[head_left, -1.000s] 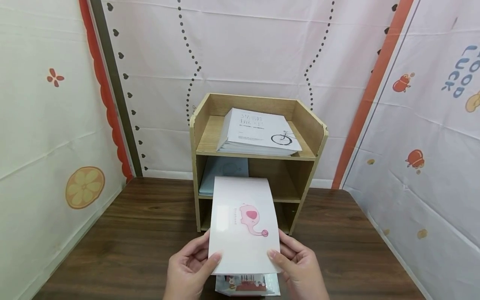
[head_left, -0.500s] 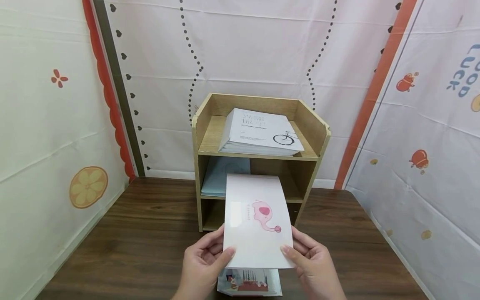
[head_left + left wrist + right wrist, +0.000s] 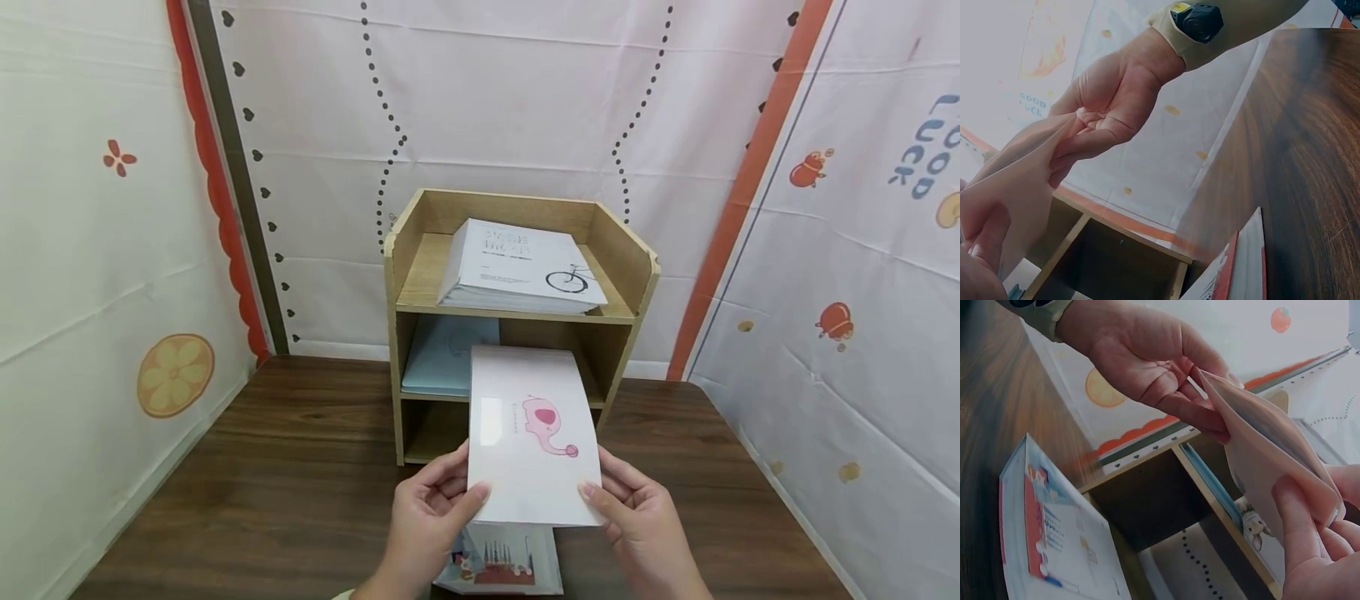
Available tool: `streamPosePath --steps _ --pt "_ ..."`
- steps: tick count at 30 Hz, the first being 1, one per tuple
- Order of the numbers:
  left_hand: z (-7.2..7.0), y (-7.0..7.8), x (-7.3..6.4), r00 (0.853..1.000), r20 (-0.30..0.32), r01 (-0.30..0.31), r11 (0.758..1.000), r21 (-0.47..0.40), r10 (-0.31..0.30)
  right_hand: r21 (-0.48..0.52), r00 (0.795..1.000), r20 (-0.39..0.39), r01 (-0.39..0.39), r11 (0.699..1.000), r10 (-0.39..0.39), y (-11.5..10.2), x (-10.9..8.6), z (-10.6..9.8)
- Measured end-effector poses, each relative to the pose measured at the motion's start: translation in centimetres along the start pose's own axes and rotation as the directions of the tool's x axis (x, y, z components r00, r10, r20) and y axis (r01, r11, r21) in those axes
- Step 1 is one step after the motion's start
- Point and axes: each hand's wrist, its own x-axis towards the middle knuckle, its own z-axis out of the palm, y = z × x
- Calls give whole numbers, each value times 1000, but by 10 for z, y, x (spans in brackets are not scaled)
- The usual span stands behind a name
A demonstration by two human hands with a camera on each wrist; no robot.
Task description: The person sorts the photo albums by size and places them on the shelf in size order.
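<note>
Both hands hold a thin white notebook (image 3: 536,487) with a pink elephant on its cover. The left hand (image 3: 432,512) pinches its left edge near the close end, thumb on top and fingers beneath. On the opposite edge the right hand (image 3: 637,517) has the same grip. Seen from the right wrist, the notebook (image 3: 1254,450) bows, with a gap between its layers. It overlaps the middle level of a wooden shelf unit (image 3: 420,271) in the head view. Below its near edge, a picture book (image 3: 510,562) with a colourful cover lies on the table, partly hidden.
A thick white book (image 3: 525,267) with a bicycle drawing lies on the unit's top. A light blue notebook (image 3: 442,358) lies at the left of the middle level. The dark wooden table (image 3: 300,475) is bordered by printed cloth walls (image 3: 135,275).
Both hands and the elephant notebook have moved to the right and slightly away from the person. The grip looks the same. More of the blue notebook and the lower shelf level now shows.
</note>
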Motion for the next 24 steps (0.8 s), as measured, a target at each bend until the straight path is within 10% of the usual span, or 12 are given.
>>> streamPosePath --steps 24 --pt "18 -21 15 995 50 93 996 -19 -92 8 998 6 56 998 -56 3 9 -30"
